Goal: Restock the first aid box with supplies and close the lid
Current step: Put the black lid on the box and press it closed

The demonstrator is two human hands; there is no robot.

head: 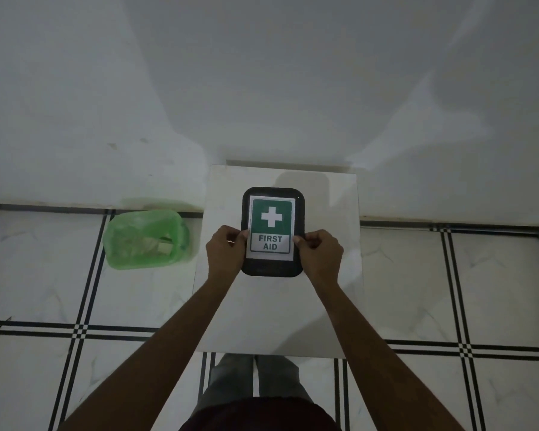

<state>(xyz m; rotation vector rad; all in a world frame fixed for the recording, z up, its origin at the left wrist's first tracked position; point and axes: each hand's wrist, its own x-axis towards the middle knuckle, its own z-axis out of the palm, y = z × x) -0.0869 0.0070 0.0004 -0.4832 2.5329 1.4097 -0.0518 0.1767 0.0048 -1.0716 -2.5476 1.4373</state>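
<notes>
A black first aid box (pixel 273 269) stands on a white square table (pixel 280 312), its lid down and showing a green label with a white cross and the words FIRST AID. My left hand (pixel 226 250) grips the box's left edge. My right hand (pixel 319 251) grips its right edge. Both thumbs rest on the lid near the label's lower corners. The inside of the box is hidden.
A translucent green bin (pixel 145 241) with a few pale items inside sits on the tiled floor to the left of the table. A white wall rises just behind the table. My legs show below the table's near edge.
</notes>
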